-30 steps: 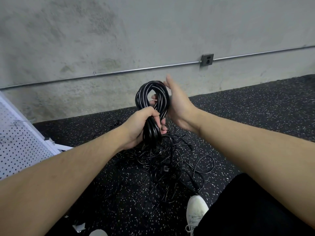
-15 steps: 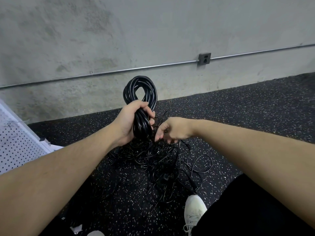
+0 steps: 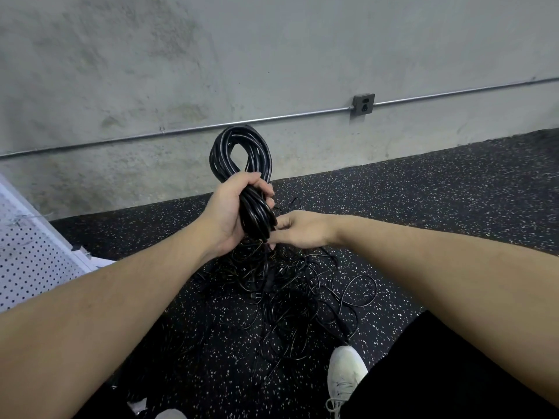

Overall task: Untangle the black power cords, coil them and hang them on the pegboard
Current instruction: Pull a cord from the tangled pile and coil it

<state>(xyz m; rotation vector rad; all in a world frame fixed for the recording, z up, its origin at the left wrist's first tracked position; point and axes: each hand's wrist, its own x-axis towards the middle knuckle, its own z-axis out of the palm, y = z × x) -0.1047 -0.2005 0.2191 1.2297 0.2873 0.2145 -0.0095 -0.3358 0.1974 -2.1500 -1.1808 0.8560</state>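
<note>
The left hand (image 3: 230, 213) squeezes the coil (image 3: 242, 164) while the right hand (image 3: 299, 234) pinches its loose end, which could snag in the messy pile (image 3: 287, 291) on the floor (image 3: 453, 192) and pull loops out.

a rough grey concrete wall (image 3: 272, 49) carries a thin metal conduit (image 3: 242, 121) running into a grey outlet box (image 3: 363, 104); below lies black rubber floor (image 3: 453, 192) flecked with white.

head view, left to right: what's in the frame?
White perforated pegboard → left hand gripping the coiled black power cord → right hand → grey metal wall outlet box.
</note>
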